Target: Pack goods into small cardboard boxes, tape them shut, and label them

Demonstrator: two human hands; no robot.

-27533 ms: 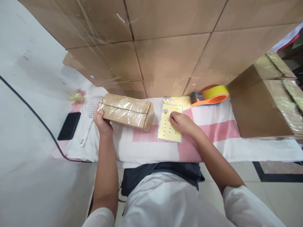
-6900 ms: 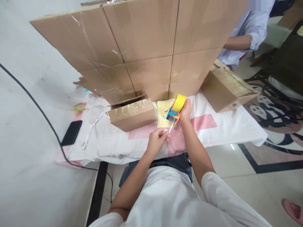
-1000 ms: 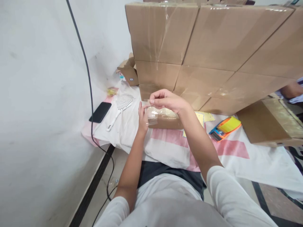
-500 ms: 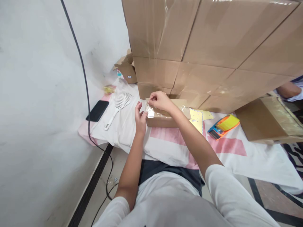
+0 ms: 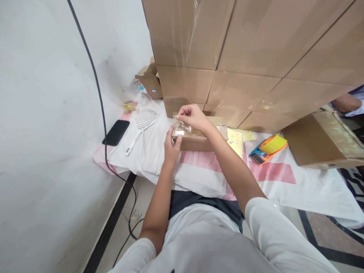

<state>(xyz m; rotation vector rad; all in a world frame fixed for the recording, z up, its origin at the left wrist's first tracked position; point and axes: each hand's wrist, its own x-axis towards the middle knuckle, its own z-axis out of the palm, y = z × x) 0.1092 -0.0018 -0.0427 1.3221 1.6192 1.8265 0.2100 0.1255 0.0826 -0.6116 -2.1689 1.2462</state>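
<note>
Small taped carton [image 5: 199, 139] lies mid-table by the stacked boxes [image 5: 241, 57]; left hand [image 5: 172, 142] clamps its left end, right hand [image 5: 193, 115] pinches clear tape on top (film looks flimsy, sticky); carton likely light, stiff, best gripped at its ends.

Stacked cartons [image 5: 250, 49] wall off the far side (cloth [image 5: 199, 178] nearer lies open).

The scene is being viewed from a single head-worn camera, being aimed forward and steeply down at close range over the person's own arms onto the cloth-covered worktop [image 5: 199, 182], with stacked cartons [image 5: 256, 57] being framed just behind.
</note>
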